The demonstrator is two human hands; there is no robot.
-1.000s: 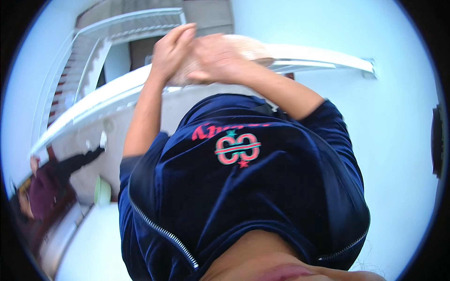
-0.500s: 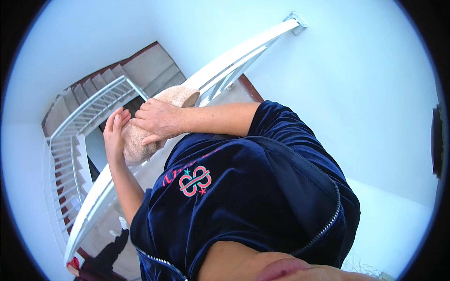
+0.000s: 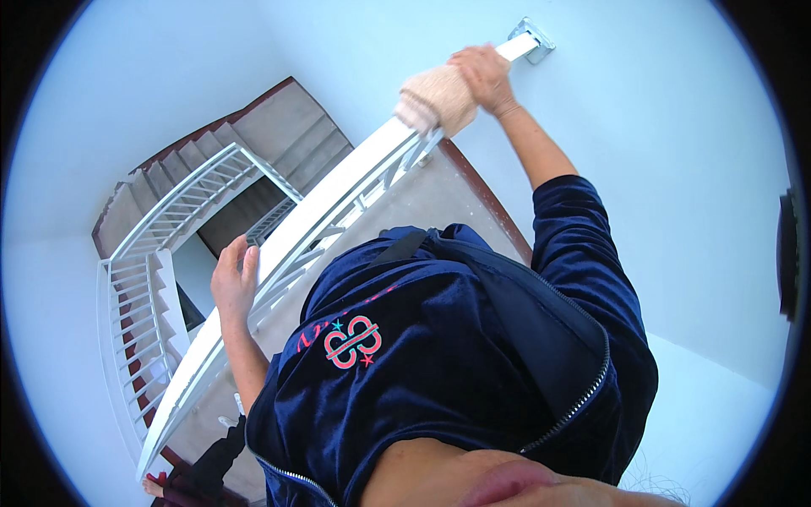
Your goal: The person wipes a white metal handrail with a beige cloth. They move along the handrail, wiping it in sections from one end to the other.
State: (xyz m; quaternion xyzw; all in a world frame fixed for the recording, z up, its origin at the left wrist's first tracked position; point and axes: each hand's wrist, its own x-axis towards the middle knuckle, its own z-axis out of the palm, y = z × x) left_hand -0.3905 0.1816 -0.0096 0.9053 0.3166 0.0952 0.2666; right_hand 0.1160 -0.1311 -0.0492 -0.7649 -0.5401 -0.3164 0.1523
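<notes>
A fluffy beige-pink cloth [image 3: 438, 97] is wrapped over the white handrail [image 3: 317, 203] toward its upper end. My right hand [image 3: 483, 74] grips the cloth there, fingers curled over the rail, arm stretched out to the far right. My left hand [image 3: 234, 277] is beside the rail lower down, holding nothing, with the thumb apart from the fingers. Whether it touches the rail I cannot tell.
The rail meets the wall at a metal bracket [image 3: 534, 38]. Beyond it, stairs [image 3: 190, 156] and a lower white railing [image 3: 135, 279] go down around a stairwell. At lower left, another person in dark clothes [image 3: 203, 473] has a hand near the rail's bottom end.
My right hand has carried the cloth from in front of me up along the rail toward the wall bracket. My left hand has come off the cloth and moved slightly lower.
</notes>
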